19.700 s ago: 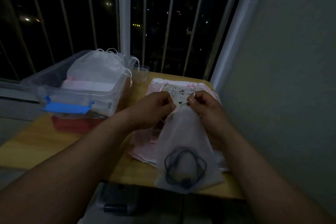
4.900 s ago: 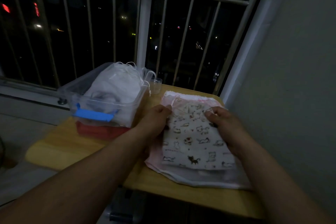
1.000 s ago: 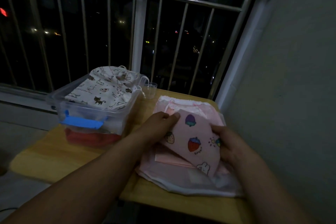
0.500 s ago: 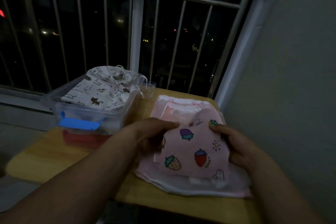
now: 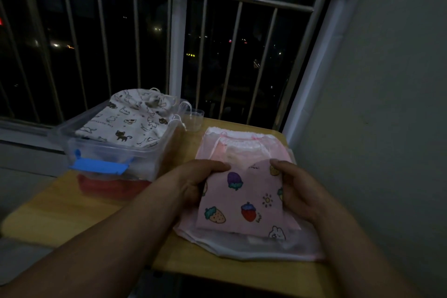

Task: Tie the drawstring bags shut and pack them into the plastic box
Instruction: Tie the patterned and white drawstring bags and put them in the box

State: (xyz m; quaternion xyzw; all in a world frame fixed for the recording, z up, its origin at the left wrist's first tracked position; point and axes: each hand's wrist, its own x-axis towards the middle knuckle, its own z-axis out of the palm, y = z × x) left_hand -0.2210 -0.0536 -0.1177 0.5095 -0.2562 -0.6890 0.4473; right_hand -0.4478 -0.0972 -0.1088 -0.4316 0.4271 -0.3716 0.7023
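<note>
A pink drawstring bag with strawberry prints (image 5: 244,201) lies on top of a pile of pink and white bags (image 5: 244,147) on the wooden table. My left hand (image 5: 193,179) grips its upper left edge and my right hand (image 5: 297,191) grips its upper right edge. The clear plastic box (image 5: 113,152) with a blue latch stands to the left. A cream cat-print bag (image 5: 130,116) lies on top inside the box, its mouth gathered shut.
A small clear plastic cup (image 5: 193,118) stands behind the box near the railing (image 5: 179,38). A grey wall (image 5: 387,104) rises close on the right. Something red (image 5: 108,186) lies under the box. The table's front edge (image 5: 229,273) is near my arms.
The strawberry bag has been turned from tilted to square on the pile, and both hands have shifted to its top corners. Earlier the cat-print bag went into the box.
</note>
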